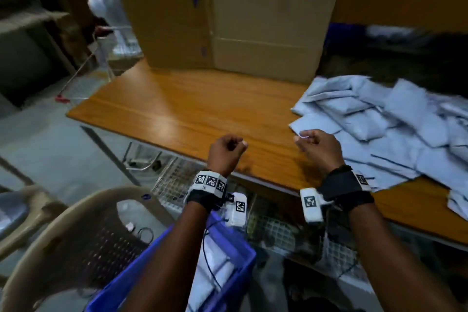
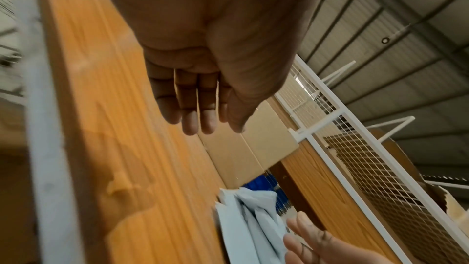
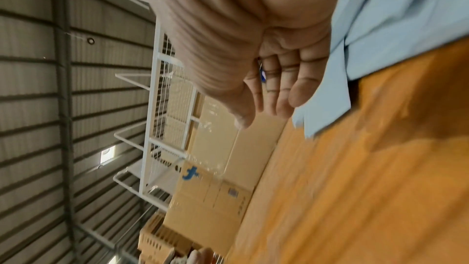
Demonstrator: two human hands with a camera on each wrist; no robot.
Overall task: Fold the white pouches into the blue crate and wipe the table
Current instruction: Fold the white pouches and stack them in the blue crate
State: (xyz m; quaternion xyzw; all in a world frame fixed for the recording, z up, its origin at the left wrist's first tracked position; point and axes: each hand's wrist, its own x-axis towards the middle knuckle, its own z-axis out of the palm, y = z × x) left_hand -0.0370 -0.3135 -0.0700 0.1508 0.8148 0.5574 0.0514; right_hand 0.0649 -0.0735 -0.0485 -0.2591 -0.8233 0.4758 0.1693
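both the left hand point(image 1: 226, 152) and the right hand point(image 1: 317, 145) are held empty, fingers loosely curled, over the bench's point(image 1: 192, 109) near edge. the white pouches point(image 1: 385, 124) are heaped at its right end; overhanging ones could be knocked off. the blue crate point(image 1: 235, 261) is shown only in the head view.

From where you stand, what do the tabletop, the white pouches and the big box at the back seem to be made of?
Tabletop: wood-grain laminate or varnished wood, judging by its orange grain lines and glossy sheen.
White pouches: thin, smooth plastic film, probably; they crease sharply and lie limp.
Big box: matte brown cardboard, with visible fold lines and flaps.
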